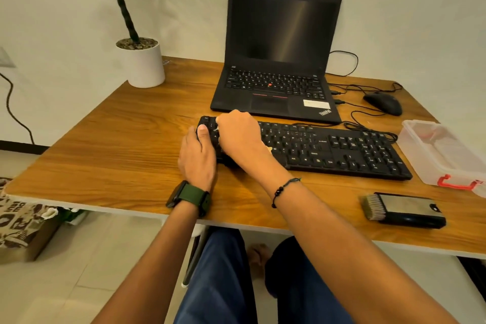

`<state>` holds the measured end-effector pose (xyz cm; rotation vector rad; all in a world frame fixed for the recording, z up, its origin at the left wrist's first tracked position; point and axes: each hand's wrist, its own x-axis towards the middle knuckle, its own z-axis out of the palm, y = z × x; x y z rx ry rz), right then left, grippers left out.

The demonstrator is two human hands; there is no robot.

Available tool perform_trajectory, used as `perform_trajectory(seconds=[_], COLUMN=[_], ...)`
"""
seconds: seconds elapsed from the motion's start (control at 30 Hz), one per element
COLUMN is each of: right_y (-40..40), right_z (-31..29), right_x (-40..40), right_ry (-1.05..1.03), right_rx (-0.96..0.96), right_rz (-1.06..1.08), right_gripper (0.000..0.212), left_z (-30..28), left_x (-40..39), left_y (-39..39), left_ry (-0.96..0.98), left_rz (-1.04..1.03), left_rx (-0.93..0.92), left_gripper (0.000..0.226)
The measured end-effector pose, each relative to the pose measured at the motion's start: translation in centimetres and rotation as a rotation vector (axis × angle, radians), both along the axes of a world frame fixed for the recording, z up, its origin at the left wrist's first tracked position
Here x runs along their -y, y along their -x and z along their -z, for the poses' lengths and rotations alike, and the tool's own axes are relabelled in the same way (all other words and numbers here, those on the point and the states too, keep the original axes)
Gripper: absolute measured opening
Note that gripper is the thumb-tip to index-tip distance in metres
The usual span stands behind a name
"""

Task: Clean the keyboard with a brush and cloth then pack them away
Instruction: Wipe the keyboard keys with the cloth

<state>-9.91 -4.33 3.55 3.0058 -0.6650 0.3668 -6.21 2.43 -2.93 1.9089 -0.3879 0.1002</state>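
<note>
**Cloth pass under way at the keyboard's left end; brush idle, packing not begun**

Black full-size wired keyboard (328, 147) lies flat across the wooden surface (126, 144), just in front of the open black laptop (278, 60).

Left hand (197, 158), green-strapped watch at the wrist, rests at the keyboard's left edge. Thumb lies over the corner keys; the other fingers are mostly out of sight, so whether they curl round the edge is unclear. Looks like a steadying hold.

Right hand (240, 130) is crossed over to the left block of keys, fingers curled down. A small pale scrap (268, 150) shows under the wrist, probably the cloth, but too little is visible to be sure. Cannot tell what the hand grips.

Grey-bristled brush with a black and silver body (402, 209) lies on the surface near the front right, well apart from both hands.

Clear plastic storage box with a red latch (441, 155) sits open just right of the keyboard; its contents are unclear.

Judgement: brushing likely done, since the brush is set down. Wiping appears to be at the left end, with the middle and number pad possibly outstanding. Brush and cloth both remain to be packed, presumably into the box.
</note>
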Motion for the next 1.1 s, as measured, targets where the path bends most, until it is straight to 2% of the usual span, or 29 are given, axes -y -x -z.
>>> perform_trajectory(seconds=[0.13,0.23,0.43,0.6,0.73,0.8,0.87,0.93,0.97,1.03,1.1], right_y=[-1.5,-2.2,-2.7,-3.5,-4.7,-4.9,-4.9,-5.0,-5.2,-5.4,-5.5], right_z=[0.0,-0.4,-0.6,-0.4,0.1,0.0,-0.5,-0.6,-0.4,0.3,1.0], right_x=[-1.5,-2.2,-2.4,-3.1,-2.7,-1.8,-0.8,0.3,0.8,1.9,2.8], right_ry=[-0.037,-0.087,-0.156,-0.296,-0.550,-0.681,-0.754,-0.702,-0.635,-0.476,-0.360], right_rx=[0.039,0.037,0.042,0.137,0.227,0.320,0.444,0.478,0.430,0.264,0.103], right_rz=[-0.063,-0.086,-0.073,-0.057,-0.028,0.010,0.041,0.037,0.027,0.018,-0.008], right_gripper=[0.023,0.023,0.021,0.020,0.020,0.030,0.031,0.027,0.025,0.022,0.034], left_z=[-0.4,-0.4,-0.5,-0.4,-0.2,-0.2,-0.2,-0.2,-0.2,0.0,0.1], left_x=[-0.3,-0.4,-0.2,-0.4,-0.3,-0.2,-0.1,0.0,0.0,0.2,0.2], left_y=[0.1,-0.3,-0.3,-0.5,-0.7,-0.6,-0.3,0.1,0.4,0.6,0.8], left_ry=[0.153,0.250,0.318,0.399,0.353,0.310,0.271,0.173,0.090,-0.092,-0.203], left_rz=[-0.015,-0.049,-0.072,-0.082,-0.091,-0.073,-0.041,-0.001,0.014,0.027,0.019], left_rx=[-0.101,-0.186,-0.243,-0.291,-0.274,-0.231,-0.187,-0.110,-0.066,0.009,0.036], left_gripper=[0.053,0.058,0.063,0.064,0.072,0.067,0.060,0.059,0.062,0.071,0.079])
